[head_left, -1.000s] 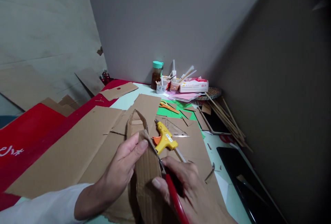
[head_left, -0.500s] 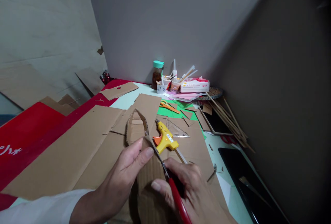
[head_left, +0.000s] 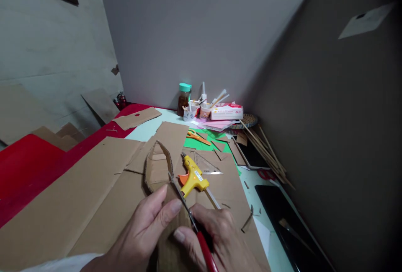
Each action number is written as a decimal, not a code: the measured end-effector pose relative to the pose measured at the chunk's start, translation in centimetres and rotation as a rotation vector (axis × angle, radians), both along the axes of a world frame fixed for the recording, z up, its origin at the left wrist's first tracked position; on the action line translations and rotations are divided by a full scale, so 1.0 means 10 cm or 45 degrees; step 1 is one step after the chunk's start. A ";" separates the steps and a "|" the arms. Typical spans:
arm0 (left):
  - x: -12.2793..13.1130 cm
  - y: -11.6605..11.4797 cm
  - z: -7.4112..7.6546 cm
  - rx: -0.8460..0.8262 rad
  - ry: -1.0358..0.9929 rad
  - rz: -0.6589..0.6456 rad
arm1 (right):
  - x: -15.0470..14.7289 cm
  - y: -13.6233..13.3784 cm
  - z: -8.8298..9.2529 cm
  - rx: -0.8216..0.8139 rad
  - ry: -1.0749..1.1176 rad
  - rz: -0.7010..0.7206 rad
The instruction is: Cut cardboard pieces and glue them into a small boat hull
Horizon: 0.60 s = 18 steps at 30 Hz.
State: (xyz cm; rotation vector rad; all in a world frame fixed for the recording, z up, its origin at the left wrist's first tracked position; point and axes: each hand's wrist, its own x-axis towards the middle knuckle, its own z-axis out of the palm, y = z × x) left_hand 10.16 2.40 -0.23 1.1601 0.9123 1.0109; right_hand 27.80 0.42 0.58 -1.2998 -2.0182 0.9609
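My left hand (head_left: 143,236) pinches a strip of corrugated cardboard (head_left: 171,247) near its top, thumb on its face. My right hand (head_left: 220,242) grips red-handled scissors (head_left: 191,221), whose blades point up and away along the strip's right edge. Just beyond the blades stands a small boat-shaped cardboard frame (head_left: 158,165) on large cardboard sheets (head_left: 94,192). A yellow glue gun (head_left: 193,175) with an orange trigger lies right of the frame.
A clear set square (head_left: 205,164), orange scissors (head_left: 197,136) and green paper (head_left: 201,142) lie further back. A jar (head_left: 184,98), cups of sticks and a tissue box (head_left: 226,111) line the wall. Wooden sticks (head_left: 266,152) and a black tray (head_left: 282,221) sit right. Red cloth (head_left: 28,171) lies left.
The view tilted upward, so everything sits lower in frame. Both hands with the strip and scissors dropped toward the bottom edge; the scissor tips now reach the boat-shaped frame's base.
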 end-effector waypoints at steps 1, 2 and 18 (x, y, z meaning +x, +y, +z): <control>-0.01 0.00 -0.02 0.006 0.008 0.007 | -0.01 0.01 0.00 0.018 0.010 0.006; -0.02 0.00 -0.03 0.020 0.030 0.008 | -0.02 0.03 0.01 0.051 0.029 0.007; 0.06 -0.04 0.02 0.059 0.089 -0.141 | -0.03 -0.05 0.03 0.146 0.071 -0.021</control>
